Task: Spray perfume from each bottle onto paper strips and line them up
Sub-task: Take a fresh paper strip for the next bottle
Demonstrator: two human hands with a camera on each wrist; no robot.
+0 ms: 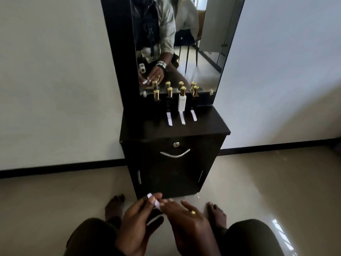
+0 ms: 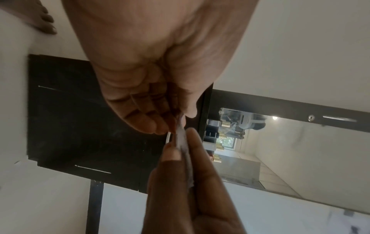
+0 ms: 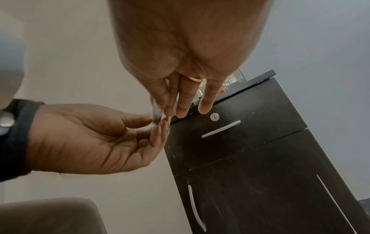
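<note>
Pinched between both hands, low in front of the cabinet (image 1: 173,163): a paper strip (image 1: 154,200), left hand (image 1: 136,224) gripping one end, right hand (image 1: 186,217) the other, probably readying it for the leftmost bottle (image 1: 156,97), the only one lacking a strip.

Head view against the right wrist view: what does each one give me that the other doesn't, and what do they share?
Only the head view shows the four gold-capped bottles on the cabinet top against the mirror, and three paper strips lying before the three right-hand bottles; the leftmost has none.

Only the right wrist view shows the left hand's palm side and its dark wrist strap.

Both show the left hand and right hand pinching one paper strip between them, and the dark cabinet with its keyhole.
</note>
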